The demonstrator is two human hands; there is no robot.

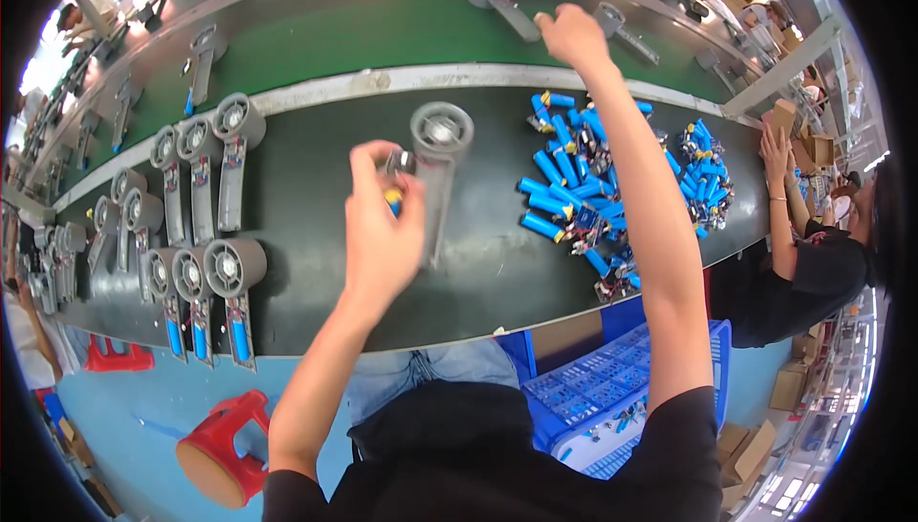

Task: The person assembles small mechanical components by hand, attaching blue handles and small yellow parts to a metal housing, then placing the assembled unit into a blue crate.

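Observation:
My left hand (381, 226) is closed over the bench, thumb and fingers round a small battery pack (393, 199) with a yellow and blue end; a dark round part shows at its fingertips. Right beside it lies a grey handheld fan housing (442, 130), its handle slightly blurred and running past my thumb. My right hand (576, 36) reaches far out over the green conveyor belt (382, 25). Its fingers are curled by the handle end of another grey fan housing (507, 10); whether they touch it I cannot tell. A further fan housing (626, 34) lies to its right.
Blue batteries (564, 173) with wires and boards are heaped under my right forearm. Rows of grey fan housings (232, 154) stand at the left, some with blue batteries inside. Below the bench are a blue basket (593, 379) and a red stool (225, 445). A co-worker (813, 264) sits at the right.

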